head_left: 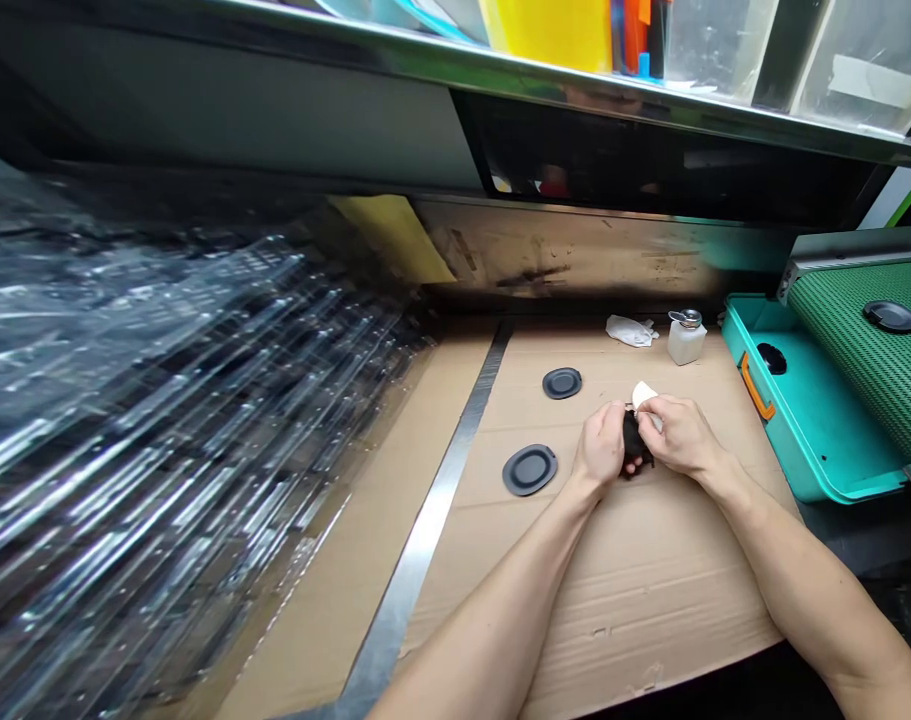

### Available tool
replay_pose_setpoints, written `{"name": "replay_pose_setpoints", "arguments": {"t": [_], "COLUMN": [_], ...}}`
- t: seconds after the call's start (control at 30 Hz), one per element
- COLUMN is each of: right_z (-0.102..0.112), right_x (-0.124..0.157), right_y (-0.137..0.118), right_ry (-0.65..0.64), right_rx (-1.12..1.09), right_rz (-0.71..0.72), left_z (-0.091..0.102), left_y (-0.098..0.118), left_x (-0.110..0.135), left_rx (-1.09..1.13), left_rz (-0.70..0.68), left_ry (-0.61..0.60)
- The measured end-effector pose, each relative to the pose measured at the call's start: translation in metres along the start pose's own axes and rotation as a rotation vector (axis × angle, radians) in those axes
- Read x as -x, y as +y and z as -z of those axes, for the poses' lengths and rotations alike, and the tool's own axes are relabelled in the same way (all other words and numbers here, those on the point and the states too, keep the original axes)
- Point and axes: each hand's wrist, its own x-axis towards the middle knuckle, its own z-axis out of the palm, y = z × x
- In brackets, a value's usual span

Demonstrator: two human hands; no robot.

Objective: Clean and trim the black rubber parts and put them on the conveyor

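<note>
Above the cardboard-covered table, my left hand (602, 442) is closed on a small black plastic part (636, 445), gripping its left side. My right hand (678, 432) pinches a white cloth (642, 394) against the upper right of that part. The fingers hide much of the black part, so its full shape does not show. To the left lie two dark oval plastic covers, a nearer cover (530, 469) and a farther cover (562, 382), both flat on the cardboard and apart from my hands.
A crumpled white cloth (631, 330) and a pump bottle (686, 338) stand behind my hands. On the right, a teal bin (800, 440) sits beside a green conveyor belt (867, 310) carrying a dark cover (891, 317). Stacked clear plastic trays (162, 480) fill the left. A shelf edge (425, 75) runs overhead.
</note>
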Motion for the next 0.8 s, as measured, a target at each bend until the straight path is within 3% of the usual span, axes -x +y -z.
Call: {"name": "replay_pose_setpoints", "arguments": {"t": [0.2,0.3,0.47,0.6,0.73,0.8], "right_z": [0.002,0.003,0.015,0.025,0.018,0.009], "right_x": [0.002,0.003,0.0,0.0,0.001,0.001], "right_y": [-0.003,-0.005,0.002,0.014,0.013,0.009], "right_ry": [-0.025,-0.063,-0.097,-0.103,-0.041,-0.083], "right_rx": [0.028,0.086,0.158,0.332,0.412,0.389], "right_rz": [-0.007,-0.045,-0.163,-0.323,-0.209,-0.124], "left_z": [-0.002,-0.002,0.002,0.011,0.017,0.017], "left_y": [-0.001,-0.002,0.006,0.019,0.025,0.024], "left_x": [0.002,0.002,-0.009,-0.016,-0.016,-0.016], "left_rx": [-0.083,-0.072,0.336,0.633,0.731,0.747], "left_rz": [-0.099,-0.075,0.136,0.317,0.373,0.373], "left_ry": [-0.015,-0.029,0.086,0.068,0.075,0.075]}}
